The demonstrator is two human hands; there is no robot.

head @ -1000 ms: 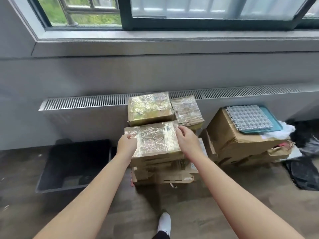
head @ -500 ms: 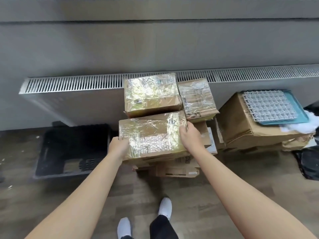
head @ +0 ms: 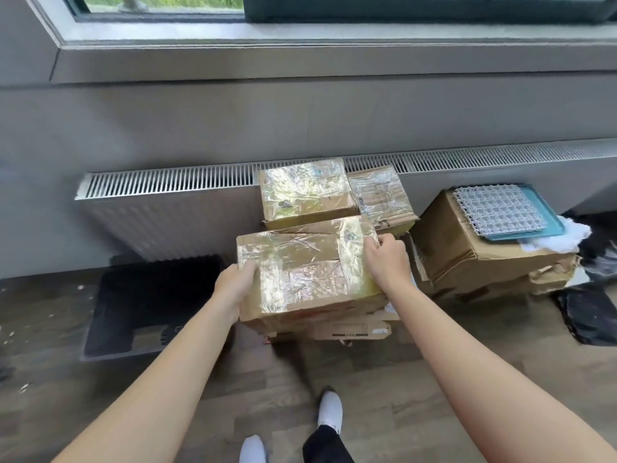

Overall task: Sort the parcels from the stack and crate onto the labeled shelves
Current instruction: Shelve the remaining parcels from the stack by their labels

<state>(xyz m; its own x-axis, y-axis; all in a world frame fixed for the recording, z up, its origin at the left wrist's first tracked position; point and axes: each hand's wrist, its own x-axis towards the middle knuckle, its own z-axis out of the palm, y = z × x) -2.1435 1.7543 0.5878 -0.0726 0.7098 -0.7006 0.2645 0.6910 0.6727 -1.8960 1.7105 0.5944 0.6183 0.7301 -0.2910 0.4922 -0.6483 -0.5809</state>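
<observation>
Since parcel (head: 300,262) wide, left hand (head: 235,285) grips left side, right hand (head: 387,259) clamps far-right corner: opposed hold, likely for lift.

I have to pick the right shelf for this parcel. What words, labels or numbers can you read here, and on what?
Nothing here can be read.
Taped parcel, held by the left hand and right hand: small mark under the tape near its far right corner, blurred.
Parcel behind it: small dark mark, blurred.
Flattened carton beneath: dark printed strip, too small to read.
</observation>
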